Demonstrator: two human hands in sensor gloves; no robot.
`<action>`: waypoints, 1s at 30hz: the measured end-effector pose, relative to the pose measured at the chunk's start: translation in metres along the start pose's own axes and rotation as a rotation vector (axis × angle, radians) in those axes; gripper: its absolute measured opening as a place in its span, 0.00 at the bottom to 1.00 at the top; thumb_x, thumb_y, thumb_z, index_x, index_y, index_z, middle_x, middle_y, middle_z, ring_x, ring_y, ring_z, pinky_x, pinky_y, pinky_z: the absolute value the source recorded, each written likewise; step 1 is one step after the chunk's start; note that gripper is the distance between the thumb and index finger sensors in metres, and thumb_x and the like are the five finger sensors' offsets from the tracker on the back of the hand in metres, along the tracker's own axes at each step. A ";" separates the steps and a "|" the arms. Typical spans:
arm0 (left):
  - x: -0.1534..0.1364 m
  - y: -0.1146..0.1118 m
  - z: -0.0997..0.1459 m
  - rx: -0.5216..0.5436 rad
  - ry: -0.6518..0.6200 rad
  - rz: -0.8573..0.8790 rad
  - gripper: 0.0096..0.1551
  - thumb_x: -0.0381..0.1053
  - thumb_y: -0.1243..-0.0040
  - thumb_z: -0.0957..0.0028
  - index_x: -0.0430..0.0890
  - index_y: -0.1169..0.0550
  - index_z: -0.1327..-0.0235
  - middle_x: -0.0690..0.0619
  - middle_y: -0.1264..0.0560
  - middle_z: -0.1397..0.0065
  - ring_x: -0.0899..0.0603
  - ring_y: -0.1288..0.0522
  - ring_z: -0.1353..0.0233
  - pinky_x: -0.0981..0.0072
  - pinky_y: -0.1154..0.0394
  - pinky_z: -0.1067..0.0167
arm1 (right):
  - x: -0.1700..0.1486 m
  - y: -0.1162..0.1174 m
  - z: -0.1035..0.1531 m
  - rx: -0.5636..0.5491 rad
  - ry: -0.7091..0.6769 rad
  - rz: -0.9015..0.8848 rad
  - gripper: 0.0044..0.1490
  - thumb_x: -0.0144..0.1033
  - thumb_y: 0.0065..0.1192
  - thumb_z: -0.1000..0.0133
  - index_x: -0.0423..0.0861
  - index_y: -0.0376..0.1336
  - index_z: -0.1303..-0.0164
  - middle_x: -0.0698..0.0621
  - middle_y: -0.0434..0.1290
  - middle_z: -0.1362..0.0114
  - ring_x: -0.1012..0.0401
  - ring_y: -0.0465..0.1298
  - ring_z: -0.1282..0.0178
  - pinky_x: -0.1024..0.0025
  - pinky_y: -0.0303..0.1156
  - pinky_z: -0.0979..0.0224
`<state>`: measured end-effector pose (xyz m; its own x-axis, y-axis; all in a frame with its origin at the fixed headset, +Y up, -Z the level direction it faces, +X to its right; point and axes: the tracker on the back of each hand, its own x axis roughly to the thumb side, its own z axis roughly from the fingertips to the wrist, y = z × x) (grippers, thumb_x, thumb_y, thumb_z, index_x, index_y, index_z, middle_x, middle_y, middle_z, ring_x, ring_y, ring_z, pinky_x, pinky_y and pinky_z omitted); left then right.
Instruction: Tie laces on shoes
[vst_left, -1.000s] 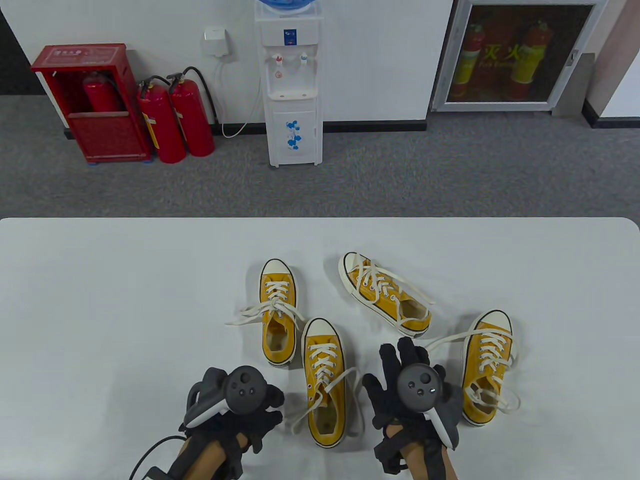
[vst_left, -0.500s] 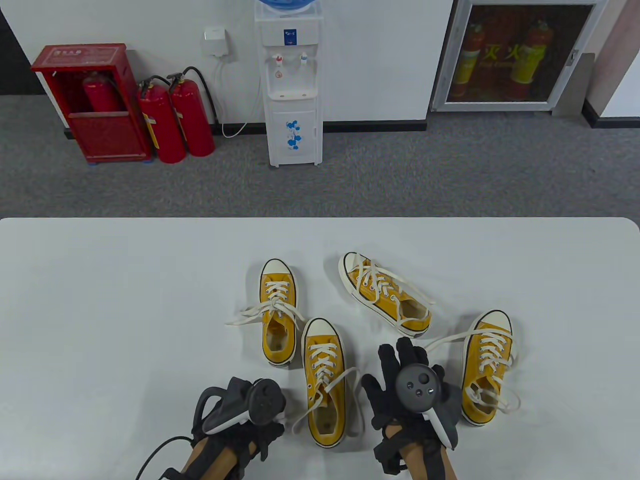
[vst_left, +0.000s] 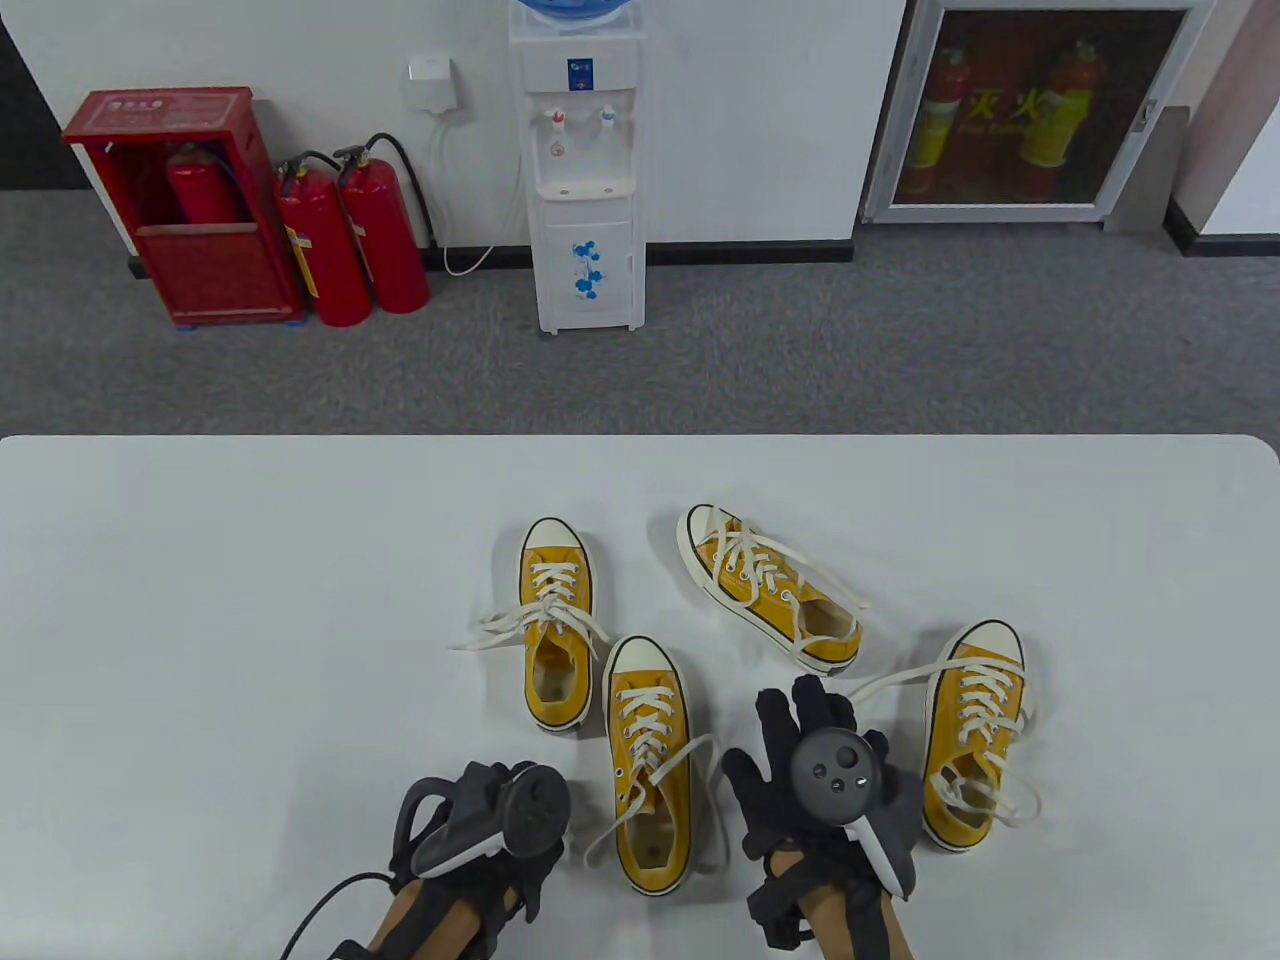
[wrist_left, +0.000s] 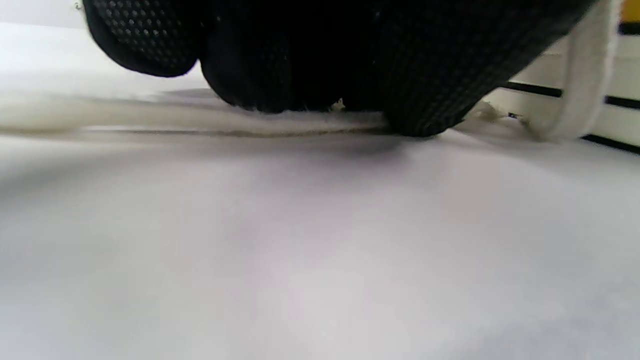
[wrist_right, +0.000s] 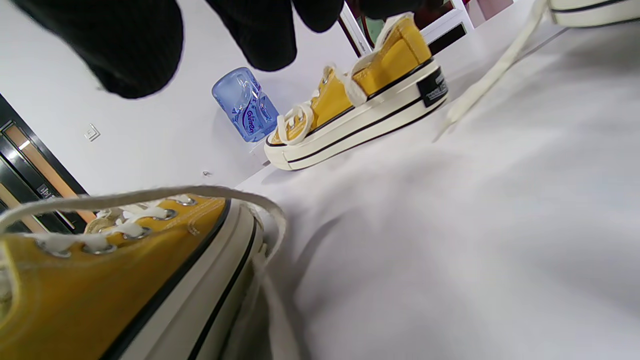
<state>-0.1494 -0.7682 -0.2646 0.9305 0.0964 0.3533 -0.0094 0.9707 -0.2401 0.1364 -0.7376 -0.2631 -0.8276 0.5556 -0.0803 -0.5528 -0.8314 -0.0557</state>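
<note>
Rolling onto its side since a second ago, our left hand (vst_left: 490, 830) presses a lace (wrist_left: 300, 122) flat on the table (vst_left: 200, 650) beside the lower-centre shoe (vst_left: 650, 770) — fingers (wrist_left: 425, 100) curled, grip unclear; right hand (vst_left: 820, 770) stays spread, empty.

Left hand (vst_left: 490, 830) fingers hidden under tracker; grip on lace (wrist_left: 310, 122) unclear. Lace blurred toward left edge. Near shoe (wrist_right: 115, 270) cropped by frame.

shoes: 4 yellow canvas sneakers, white toe caps, upright on tabletop
nearest shoe (vst_left: 650, 775): front centre, toe pointing away
laces (vst_left: 655, 775): cream, untied, loose ends trailing
</note>
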 end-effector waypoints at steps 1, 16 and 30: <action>0.001 0.000 0.000 0.000 -0.005 -0.009 0.21 0.55 0.28 0.53 0.51 0.17 0.48 0.47 0.23 0.33 0.40 0.20 0.46 0.37 0.26 0.38 | 0.000 0.000 0.000 -0.001 -0.001 -0.001 0.51 0.60 0.60 0.50 0.50 0.53 0.18 0.50 0.39 0.12 0.40 0.41 0.11 0.28 0.30 0.22; -0.008 0.010 0.004 0.081 -0.009 0.078 0.18 0.56 0.32 0.54 0.56 0.20 0.51 0.50 0.16 0.38 0.45 0.12 0.50 0.40 0.21 0.41 | 0.005 -0.001 0.003 -0.009 -0.039 -0.003 0.51 0.60 0.60 0.50 0.50 0.53 0.18 0.50 0.39 0.12 0.40 0.41 0.11 0.27 0.31 0.22; 0.000 0.035 0.012 0.116 -0.099 0.383 0.18 0.53 0.34 0.51 0.56 0.23 0.49 0.53 0.16 0.43 0.46 0.12 0.53 0.41 0.21 0.41 | -0.002 0.000 0.000 0.002 -0.011 -0.030 0.50 0.60 0.60 0.50 0.50 0.53 0.18 0.50 0.39 0.12 0.40 0.41 0.11 0.28 0.30 0.22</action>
<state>-0.1537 -0.7315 -0.2619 0.8119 0.4709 0.3451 -0.3947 0.8783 -0.2699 0.1378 -0.7386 -0.2634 -0.8115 0.5805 -0.0674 -0.5778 -0.8142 -0.0562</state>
